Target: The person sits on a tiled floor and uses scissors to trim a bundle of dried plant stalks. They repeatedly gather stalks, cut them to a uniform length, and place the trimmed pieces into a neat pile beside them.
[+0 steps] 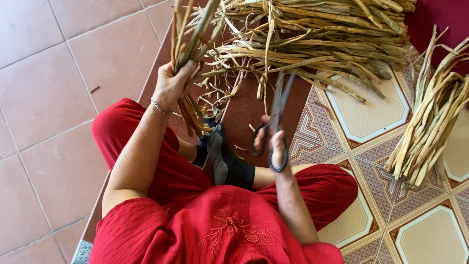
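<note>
Dried reed bundle [188, 44], upright at far left, clenched in left hand [174, 83]; black scissors [276, 117] grasped in right hand [273, 142], blades toward reed pile [317, 34] on patterned mat [371, 117].

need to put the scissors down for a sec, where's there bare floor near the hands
Bare patterned mat lies right of the scissors, between the big leaf pile and the smaller bundle. More lies beside the right knee. The tiled floor left is bare too. Crowded: scraps under the left hand.
</note>
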A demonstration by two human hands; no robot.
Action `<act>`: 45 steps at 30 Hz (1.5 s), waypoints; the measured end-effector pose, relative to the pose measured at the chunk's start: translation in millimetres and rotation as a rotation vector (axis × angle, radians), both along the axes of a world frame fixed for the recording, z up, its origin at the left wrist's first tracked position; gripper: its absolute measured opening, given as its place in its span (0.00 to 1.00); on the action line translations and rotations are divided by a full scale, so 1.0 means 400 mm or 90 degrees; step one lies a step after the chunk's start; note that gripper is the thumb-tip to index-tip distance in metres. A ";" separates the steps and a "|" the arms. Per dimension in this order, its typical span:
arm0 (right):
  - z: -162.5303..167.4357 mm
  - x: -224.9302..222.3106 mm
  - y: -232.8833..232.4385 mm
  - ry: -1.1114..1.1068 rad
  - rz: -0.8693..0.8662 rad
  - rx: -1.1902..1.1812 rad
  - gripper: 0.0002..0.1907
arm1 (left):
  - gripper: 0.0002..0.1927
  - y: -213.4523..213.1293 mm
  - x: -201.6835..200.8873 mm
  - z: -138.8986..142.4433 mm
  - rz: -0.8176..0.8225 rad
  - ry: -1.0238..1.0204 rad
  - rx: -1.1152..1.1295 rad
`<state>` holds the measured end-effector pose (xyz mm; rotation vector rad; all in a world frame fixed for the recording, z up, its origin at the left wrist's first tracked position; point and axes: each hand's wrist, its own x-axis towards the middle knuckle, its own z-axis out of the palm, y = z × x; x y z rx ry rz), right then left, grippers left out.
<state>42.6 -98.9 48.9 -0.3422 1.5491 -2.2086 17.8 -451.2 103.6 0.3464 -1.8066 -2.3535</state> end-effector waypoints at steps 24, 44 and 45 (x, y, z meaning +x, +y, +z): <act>0.021 -0.010 -0.098 0.193 -0.088 0.196 0.39 | 0.15 0.042 -0.021 -0.011 -0.068 -0.055 0.058; 0.051 0.017 -0.108 0.220 0.040 0.183 0.45 | 0.16 0.071 -0.023 -0.031 -0.018 0.090 -0.228; 0.054 0.019 -0.104 0.227 0.044 0.186 0.45 | 0.16 0.070 -0.021 -0.025 -0.027 0.080 -0.231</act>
